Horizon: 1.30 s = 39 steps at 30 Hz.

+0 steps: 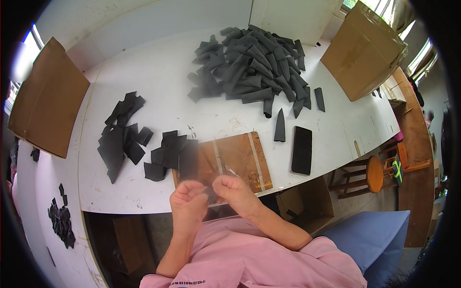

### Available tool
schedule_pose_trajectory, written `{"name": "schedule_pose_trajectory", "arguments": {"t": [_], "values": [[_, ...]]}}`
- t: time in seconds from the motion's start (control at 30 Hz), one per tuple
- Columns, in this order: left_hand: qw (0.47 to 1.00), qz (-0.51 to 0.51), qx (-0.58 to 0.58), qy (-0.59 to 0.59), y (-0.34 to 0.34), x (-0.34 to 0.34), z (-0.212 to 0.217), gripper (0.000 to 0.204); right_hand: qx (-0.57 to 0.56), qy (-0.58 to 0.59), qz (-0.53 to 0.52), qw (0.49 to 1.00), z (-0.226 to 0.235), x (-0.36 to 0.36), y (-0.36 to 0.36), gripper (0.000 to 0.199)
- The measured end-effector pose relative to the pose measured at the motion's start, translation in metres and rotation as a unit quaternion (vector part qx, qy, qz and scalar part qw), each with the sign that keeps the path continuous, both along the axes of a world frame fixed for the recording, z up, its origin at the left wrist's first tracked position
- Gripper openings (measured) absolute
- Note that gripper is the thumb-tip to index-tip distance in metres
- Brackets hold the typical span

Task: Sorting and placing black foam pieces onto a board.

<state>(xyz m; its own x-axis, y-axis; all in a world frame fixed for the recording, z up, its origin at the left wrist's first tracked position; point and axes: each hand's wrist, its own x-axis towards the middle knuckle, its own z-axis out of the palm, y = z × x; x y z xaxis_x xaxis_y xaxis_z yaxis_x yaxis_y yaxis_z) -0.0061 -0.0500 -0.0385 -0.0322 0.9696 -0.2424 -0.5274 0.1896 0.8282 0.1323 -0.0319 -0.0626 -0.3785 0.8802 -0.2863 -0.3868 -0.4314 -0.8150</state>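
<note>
My left hand (188, 201) and my right hand (236, 193) are close together at the table's front edge, both with fingers curled into a pinch. Between them shows a small dark grey piece (210, 194) of sheet material, mostly hidden by the fingers. Just beyond lies a brown wooden board (240, 158) with pale strips across it. Flat dark grey pieces (168, 150) overlap at the board's left side, the nearest one blurred. Farther left is another loose group of flat dark pieces (120, 134).
A big heap of rolled dark grey cone-like pieces (254, 62) covers the far middle. One pointed piece (280, 127) lies near a black phone (301, 150). Cardboard boxes stand at left (48, 101) and right (362, 53). A wooden stool (374, 174) is beyond the right edge.
</note>
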Motion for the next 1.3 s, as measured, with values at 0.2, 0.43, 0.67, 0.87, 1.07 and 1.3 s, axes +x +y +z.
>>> {"name": "schedule_pose_trajectory", "arguments": {"t": [0.2, 0.43, 0.67, 0.87, 1.07, 1.3], "values": [[0.9, -0.228, 0.014, -0.371, -0.004, -0.005, 0.022, 0.04, 0.046, 0.133, 0.03, 0.99, 0.021, 0.002, 0.001, 0.013], [0.764, 0.149, 0.371, 0.507, 0.008, 0.01, 0.018, 0.011, 0.338, -0.15, -0.051, 0.928, 0.053, 0.004, 0.011, 0.009], [0.966, -0.09, 0.156, -0.185, 0.03, 0.0, 0.072, 0.016, 0.343, -0.215, -0.025, 0.914, 0.113, 0.004, 0.038, 0.013], [0.806, -0.244, 0.09, -0.532, 0.061, -0.002, 0.067, 0.031, 0.162, -0.074, 0.078, 0.981, 0.112, 0.01, 0.076, 0.024], [0.895, -0.094, -0.133, -0.416, 0.068, -0.011, 0.023, 0.025, 0.071, 0.017, 0.071, 0.995, 0.056, 0.008, 0.08, 0.027], [0.792, -0.066, -0.15, -0.588, 0.08, 0.001, 0.043, 0.017, 0.091, -0.015, 0.103, 0.99, 0.055, 0.006, 0.094, 0.029]]}}
